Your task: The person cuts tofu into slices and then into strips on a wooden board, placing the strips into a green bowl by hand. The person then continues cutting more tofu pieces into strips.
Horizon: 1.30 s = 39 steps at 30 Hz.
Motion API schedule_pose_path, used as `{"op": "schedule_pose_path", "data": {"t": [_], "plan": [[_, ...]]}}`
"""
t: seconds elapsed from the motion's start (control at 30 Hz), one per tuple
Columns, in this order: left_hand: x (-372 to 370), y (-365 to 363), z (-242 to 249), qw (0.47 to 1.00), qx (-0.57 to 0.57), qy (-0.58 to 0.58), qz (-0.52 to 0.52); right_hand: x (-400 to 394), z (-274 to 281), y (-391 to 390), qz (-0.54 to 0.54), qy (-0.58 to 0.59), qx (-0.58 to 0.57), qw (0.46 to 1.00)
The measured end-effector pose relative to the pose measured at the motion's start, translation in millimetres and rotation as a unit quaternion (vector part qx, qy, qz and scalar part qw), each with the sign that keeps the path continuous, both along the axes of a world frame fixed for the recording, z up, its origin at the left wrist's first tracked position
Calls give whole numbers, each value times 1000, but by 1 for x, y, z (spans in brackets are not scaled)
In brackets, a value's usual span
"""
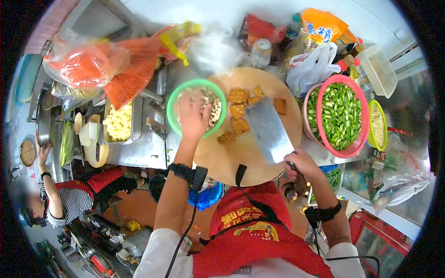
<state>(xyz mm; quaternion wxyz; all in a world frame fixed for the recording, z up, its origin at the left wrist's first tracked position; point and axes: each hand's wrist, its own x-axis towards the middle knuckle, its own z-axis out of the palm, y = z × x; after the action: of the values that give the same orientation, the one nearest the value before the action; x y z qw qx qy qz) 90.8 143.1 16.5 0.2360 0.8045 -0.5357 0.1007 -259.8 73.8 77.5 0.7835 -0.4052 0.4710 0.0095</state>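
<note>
My right hand (304, 166) is wrapped round the handle of a broad cleaver (269, 129), its blade lying over the round wooden chopping board (213, 160). Around the blade's far end sit several brown, scored pieces that look like tofu (240, 125). One more brown piece (280, 106) lies to the right of the blade. To the left, a green basket (172, 111) holds pale sliced pieces (216, 109). My left hand (192, 113) reaches over these slices with its fingers stretched out and slightly blurred; the palm side is hidden.
Right of the board stand a pink basket of cut green peppers (340, 116) and a yellow-green basket (378, 125). A metal tray of yellow chunks (118, 121) sits left. Bags (310, 69) and a can (261, 53) crowd the back. Another person (69, 199) works at far left.
</note>
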Motion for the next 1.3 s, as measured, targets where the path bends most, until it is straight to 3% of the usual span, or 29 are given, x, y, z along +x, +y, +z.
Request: {"op": "schedule_pose_path", "data": {"t": [0.1,0.17,0.3,0.33,0.37,0.4,0.43,0.5,0.53,0.63,0.67,0.7,0.77,0.83,1.23,1.3], "plan": [[-9,5,25,993,-82,84,-27,-48,1,6,26,33,-60,997],[-28,1,65,981,-112,148,-60,-71,2,15,7,124,-74,989],[-96,-15,174,924,-98,226,-291,-122,-43,40,-51,120,-130,983],[-108,-22,193,913,-109,54,-389,-137,-64,48,-51,153,-157,974],[-133,-23,241,916,57,-38,-395,-147,-73,49,-51,184,-187,964],[-154,-25,246,898,-55,108,-424,-149,-76,49,-59,174,-191,964],[-183,-28,258,876,-167,87,-445,-147,-73,53,-76,156,-182,968],[-259,-26,290,942,-186,-10,-278,-139,-60,66,-102,124,-141,977],[-270,-20,303,941,-174,-28,-289,-135,-53,73,-115,111,-114,980],[-256,-2,319,926,-129,-60,-349,-133,-49,82,-134,89,-66,985],[-254,5,322,924,-117,-68,-359,-121,-46,84,-85,95,-158,979],[-252,12,324,922,-109,-76,-364,-118,-38,86,-89,97,-155,979],[-243,20,328,921,-94,-86,-368,-105,-14,83,-112,143,-80,980],[-235,27,330,919,-77,-94,-374,-103,-16,88,-163,138,-77,974],[-203,35,341,904,5,-108,-414,-110,-28,97,-132,159,-129,970],[-189,36,343,902,25,-106,-418,-113,-32,95,-120,156,-79,977]]}}
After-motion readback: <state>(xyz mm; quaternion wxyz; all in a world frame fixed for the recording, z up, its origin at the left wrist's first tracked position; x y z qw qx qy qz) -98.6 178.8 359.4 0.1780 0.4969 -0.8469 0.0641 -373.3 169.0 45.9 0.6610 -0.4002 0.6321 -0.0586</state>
